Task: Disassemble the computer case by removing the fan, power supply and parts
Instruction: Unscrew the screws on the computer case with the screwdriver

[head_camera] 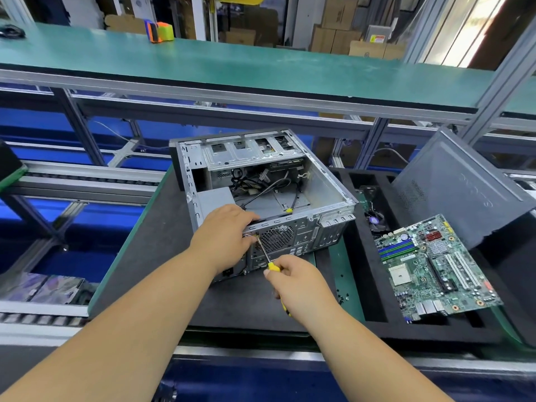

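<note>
Lying on its side with the open face up, the computer case (261, 192) sits near the middle of a dark mat (162, 256) on the green-edged workbench (116, 274), its rear panel turned toward the person. The left hand (223, 236) rests over the rear top edge of the case, fingers curled over the rim beside the round fan grille (277, 237), the thumb side pressed against the panel. The right hand (298, 285) is closed around the yellow handle of a screwdriver (268, 261); the metal shaft runs up and to the left, and its tip meets the rear panel at the upper left of the grille, right by the left hand's fingertips. Inside the case, loose black cables (261, 184) trail across the bare metal floor, a grey power supply (216, 198) fills the near left corner, and silver drive bays (249, 152) line the far side. Just beside the case, toward the right edge of the bench, lies a black foam tray (359, 285) with deep compartments. A green motherboard (435, 268) lies tilted across the tray's near right compartments, and a small fan (375, 220) sits in a far compartment. A dark side panel (458, 187) leans at the tray's far right corner. Beyond, a long green shelf (232, 65) carries an orange and green object (159, 31) near its far edge.
</note>
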A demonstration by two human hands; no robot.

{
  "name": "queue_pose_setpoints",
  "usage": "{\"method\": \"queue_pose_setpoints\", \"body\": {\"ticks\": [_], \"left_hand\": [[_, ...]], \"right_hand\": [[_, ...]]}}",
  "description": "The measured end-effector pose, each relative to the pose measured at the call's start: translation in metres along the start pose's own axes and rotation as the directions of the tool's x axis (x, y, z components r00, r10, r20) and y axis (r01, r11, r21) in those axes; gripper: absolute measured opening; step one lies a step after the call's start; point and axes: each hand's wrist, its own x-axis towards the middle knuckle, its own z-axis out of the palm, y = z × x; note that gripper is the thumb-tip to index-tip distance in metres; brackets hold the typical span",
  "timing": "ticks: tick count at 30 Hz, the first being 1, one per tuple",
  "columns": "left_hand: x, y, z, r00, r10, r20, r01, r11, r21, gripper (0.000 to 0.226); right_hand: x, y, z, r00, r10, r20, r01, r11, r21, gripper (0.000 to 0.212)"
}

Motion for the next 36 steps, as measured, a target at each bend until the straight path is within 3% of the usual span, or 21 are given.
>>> {"method": "queue_pose_setpoints", "body": {"ticks": [7,11,36], "left_hand": [[-0.0003,0.0034,-0.0010,0.999,-0.026,-0.041,0.025,0.999,-0.019,0.043],[-0.0003,0.0057,-0.0006,0.997,-0.063,-0.045,0.063,0.998,-0.020,0.038],[0.0000,0.0048,-0.0001,0.995,-0.081,-0.050,0.080,0.997,-0.021,0.032]], "right_hand": [[0.0023,0.0004,-0.0045,1.000,0.004,-0.014,-0.004,1.000,-0.015,0.016],[0.0032,0.0022,-0.0025,0.999,0.049,0.003,-0.049,0.996,0.077,0.014],[0.0077,0.0019,-0.0040,0.999,0.047,0.001,-0.047,0.998,0.045,0.017]]}}
